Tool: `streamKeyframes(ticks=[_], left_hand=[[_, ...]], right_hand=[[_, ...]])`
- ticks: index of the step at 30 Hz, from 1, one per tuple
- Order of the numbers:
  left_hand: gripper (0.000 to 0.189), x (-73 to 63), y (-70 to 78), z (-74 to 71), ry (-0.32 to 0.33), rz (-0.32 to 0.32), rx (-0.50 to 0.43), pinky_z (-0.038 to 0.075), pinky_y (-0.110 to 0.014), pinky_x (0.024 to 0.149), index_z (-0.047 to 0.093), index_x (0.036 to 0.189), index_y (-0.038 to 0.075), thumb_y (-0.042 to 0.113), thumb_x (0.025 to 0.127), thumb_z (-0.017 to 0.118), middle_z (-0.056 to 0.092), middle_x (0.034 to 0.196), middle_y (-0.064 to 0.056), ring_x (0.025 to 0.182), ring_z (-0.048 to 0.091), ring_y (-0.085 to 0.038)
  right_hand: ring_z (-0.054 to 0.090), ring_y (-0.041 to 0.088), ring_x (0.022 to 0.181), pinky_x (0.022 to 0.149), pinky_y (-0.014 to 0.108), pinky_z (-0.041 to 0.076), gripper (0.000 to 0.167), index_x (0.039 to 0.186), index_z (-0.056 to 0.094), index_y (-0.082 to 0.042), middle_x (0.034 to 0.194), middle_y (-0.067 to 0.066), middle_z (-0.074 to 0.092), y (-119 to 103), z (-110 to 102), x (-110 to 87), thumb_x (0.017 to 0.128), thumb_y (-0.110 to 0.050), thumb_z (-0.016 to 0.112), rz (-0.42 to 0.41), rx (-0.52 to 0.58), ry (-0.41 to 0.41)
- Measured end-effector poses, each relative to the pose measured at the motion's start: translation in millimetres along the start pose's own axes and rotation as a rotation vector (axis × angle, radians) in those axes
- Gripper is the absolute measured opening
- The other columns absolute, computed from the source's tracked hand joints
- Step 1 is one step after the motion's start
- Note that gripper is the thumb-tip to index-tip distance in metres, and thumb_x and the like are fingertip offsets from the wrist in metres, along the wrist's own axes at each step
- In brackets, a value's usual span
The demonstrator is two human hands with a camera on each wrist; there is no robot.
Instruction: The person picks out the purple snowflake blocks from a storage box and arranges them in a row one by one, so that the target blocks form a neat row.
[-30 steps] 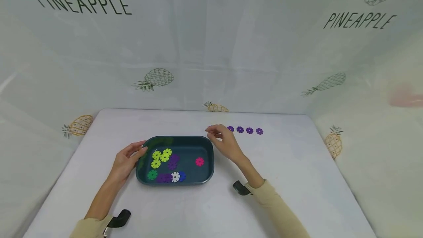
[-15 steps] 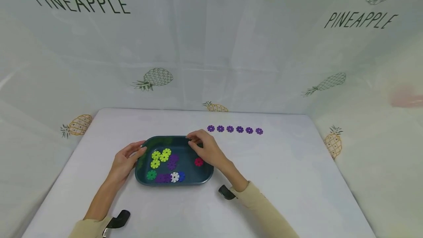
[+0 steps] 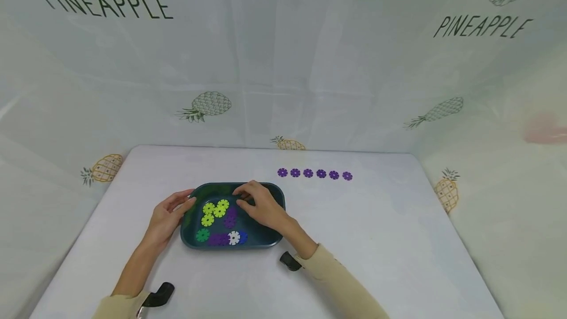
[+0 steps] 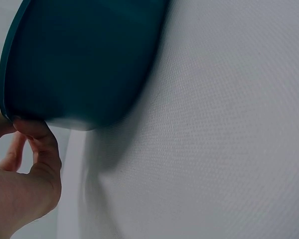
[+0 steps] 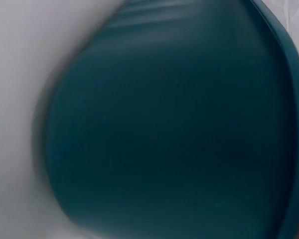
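The left hand point(image 3: 166, 215) pinches the tray point(image 3: 263, 237) at its left rim; the right hand point(image 3: 262, 207) hovers inside over the discs point(image 3: 220, 210), thumb and fingers slightly apart. Six purple discs point(image 3: 308, 173) line up beyond.

I count one dark teal, rounded rectangular tray point(image 3: 264, 235). Inside it I can see four bright yellow, flat, flower-shaped discs point(image 3: 207, 220), one flat green disc point(image 3: 202, 235), one notched white disc point(image 3: 234, 238), one flat blue disc point(image 3: 243, 237) and at least four overlapping purple discs point(image 3: 214, 239). Outside it I count six single purple discs point(image 3: 308, 173).
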State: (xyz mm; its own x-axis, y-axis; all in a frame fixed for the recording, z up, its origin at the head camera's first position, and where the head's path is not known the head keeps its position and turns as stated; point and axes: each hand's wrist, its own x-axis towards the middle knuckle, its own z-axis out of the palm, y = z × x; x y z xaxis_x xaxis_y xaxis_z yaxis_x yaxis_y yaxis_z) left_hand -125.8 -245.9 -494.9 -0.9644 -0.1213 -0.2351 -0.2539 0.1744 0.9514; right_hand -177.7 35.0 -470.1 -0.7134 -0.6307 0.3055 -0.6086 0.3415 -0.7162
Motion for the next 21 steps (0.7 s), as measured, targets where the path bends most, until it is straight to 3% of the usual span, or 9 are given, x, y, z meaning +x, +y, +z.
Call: streamKeyframes(ticks=[11,16,21], left_hand=[[0.067,0.7,1.8,-0.3,0.001,-0.010,0.011,0.051,-0.022,0.082,0.051,0.149,0.011,0.051,0.098,0.066,0.050,0.138,-0.006,0.109,0.054,-0.009],[0.068,0.6,1.6,0.5,-0.005,-0.010,0.013,0.051,-0.021,0.084,0.050,0.149,0.010,0.052,0.098,0.066,0.048,0.144,-0.009,0.110,0.053,-0.008],[0.068,-0.6,1.5,-0.6,-0.006,-0.008,0.010,0.051,-0.020,0.084,0.049,0.150,0.009,0.051,0.099,0.065,0.046,0.146,-0.011,0.111,0.054,-0.008]], right_hand=[[0.065,0.025,0.104,0.091,0.026,0.053,0.023,0.123,0.066,0.005,0.116,0.017,0.062,4,22,1.5,0.101,-0.003,0.065,0.013,-0.007,-0.087],[0.063,0.016,0.105,0.093,0.019,0.049,0.023,0.122,0.068,-0.001,0.116,0.010,0.062,7,29,0.3,0.101,-0.008,0.066,0.079,-0.092,-0.149],[0.055,0.014,0.110,0.099,0.021,0.045,0.025,0.124,0.070,-0.007,0.120,0.006,0.062,5,34,1.0,0.100,-0.013,0.069,0.094,-0.223,-0.234]])
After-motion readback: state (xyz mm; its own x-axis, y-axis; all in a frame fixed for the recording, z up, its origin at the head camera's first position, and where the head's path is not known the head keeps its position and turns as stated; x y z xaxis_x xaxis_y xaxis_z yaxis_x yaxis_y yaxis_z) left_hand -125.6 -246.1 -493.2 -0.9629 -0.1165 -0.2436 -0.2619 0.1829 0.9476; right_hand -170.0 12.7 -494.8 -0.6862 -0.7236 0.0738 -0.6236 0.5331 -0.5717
